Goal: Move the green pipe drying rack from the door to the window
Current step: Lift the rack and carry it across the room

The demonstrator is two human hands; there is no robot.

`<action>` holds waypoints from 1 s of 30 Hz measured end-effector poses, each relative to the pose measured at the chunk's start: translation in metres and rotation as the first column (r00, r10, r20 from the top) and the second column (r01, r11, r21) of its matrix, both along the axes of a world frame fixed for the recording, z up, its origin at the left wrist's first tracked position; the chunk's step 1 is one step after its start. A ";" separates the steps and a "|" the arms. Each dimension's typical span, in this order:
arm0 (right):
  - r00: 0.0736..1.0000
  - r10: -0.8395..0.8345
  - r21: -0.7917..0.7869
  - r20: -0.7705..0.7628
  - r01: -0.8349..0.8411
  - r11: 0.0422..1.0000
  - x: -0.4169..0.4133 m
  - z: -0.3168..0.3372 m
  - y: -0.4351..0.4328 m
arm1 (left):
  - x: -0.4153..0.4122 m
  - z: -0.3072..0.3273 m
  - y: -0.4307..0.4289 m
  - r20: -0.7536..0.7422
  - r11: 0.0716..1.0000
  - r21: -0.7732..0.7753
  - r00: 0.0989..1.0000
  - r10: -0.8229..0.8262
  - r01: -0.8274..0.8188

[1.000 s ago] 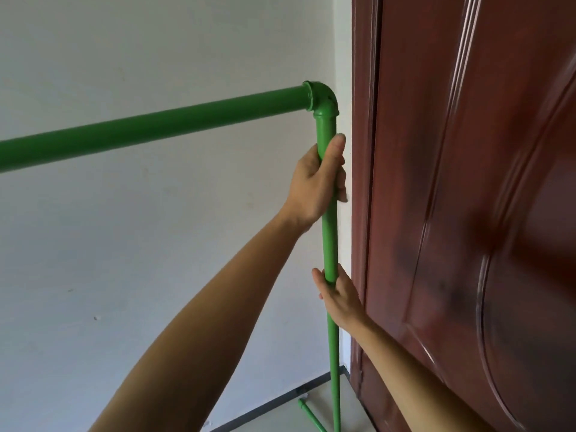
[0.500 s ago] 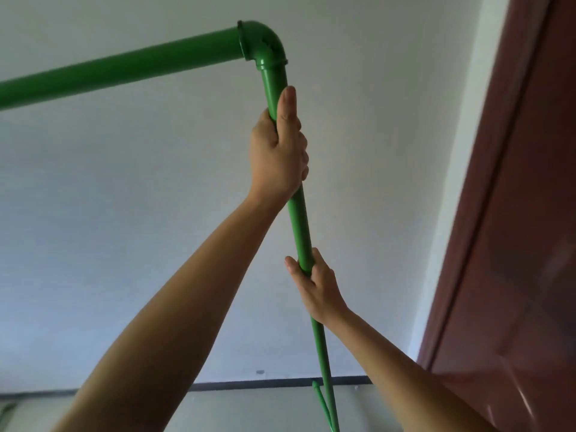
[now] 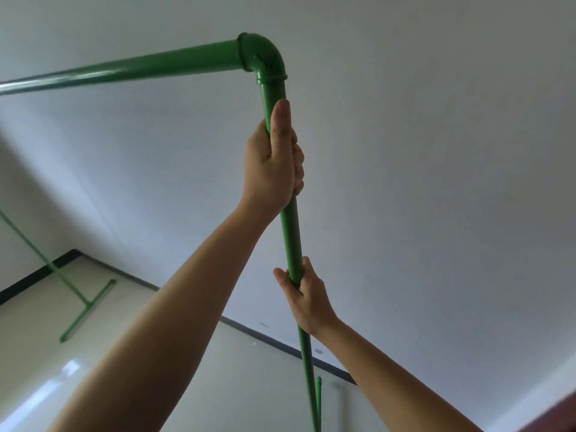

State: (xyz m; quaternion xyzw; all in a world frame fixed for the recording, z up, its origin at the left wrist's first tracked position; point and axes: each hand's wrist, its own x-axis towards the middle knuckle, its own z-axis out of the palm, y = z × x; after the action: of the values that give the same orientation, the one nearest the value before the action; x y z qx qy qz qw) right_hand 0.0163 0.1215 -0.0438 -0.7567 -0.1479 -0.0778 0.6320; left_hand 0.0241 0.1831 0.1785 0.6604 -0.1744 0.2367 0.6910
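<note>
We've got the rack [image 3: 199, 62] by its near upright, both hands closed around the same post, so the step in hand looks like the carry or swing away from the door [image 3: 558, 416], of which only a dark red corner shows at bottom right. To do it well: lift straight and just enough that both feet clear the floor [image 3: 124, 353], keep the post close to vertical, and turn slowly, because all the length hangs off one end and the far leg will swing wide. Far foot [image 3: 87, 310] sits on the floor near the wall corner at left; we can't tell if it's touching or just off. Watch the near foot [image 3: 318, 397] by our legs and the wall [image 3: 436, 182] right behind the post. Left hand [image 3: 274, 160] is wrapped fully shut on the post just below the elbow joint [image 3: 263, 57], thumb laid up along the pipe. Right hand [image 3: 307, 296] is lower on the same post, fingers curled round it from behind, thumb in front, closed but looser looking. Post runs between them, then on down past the right wrist. Top bar runs left out of frame. Window not in view.
</note>
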 end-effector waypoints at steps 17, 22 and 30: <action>0.987 0.113 0.069 -0.112 -0.105 0.992 0.065 -0.010 0.126 | 0.058 -0.029 0.132 -0.024 1.000 0.025 1.000 -0.001 0.002; 0.960 0.268 0.111 -0.079 -0.259 0.959 0.081 0.001 0.124 | 0.068 -0.023 0.143 0.147 0.951 0.147 0.957 0.251 -0.272; 0.850 0.525 0.143 -0.034 -0.516 0.845 0.099 0.030 0.116 | 0.074 0.043 0.190 0.587 0.442 -0.082 0.315 0.746 -0.893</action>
State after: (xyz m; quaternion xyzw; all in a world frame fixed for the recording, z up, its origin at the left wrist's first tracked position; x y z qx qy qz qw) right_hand 0.1152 0.2379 -0.0141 -0.6483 -0.3194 0.1146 0.6815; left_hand 0.0980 0.3730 0.2212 0.6405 -0.0280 0.7077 0.2968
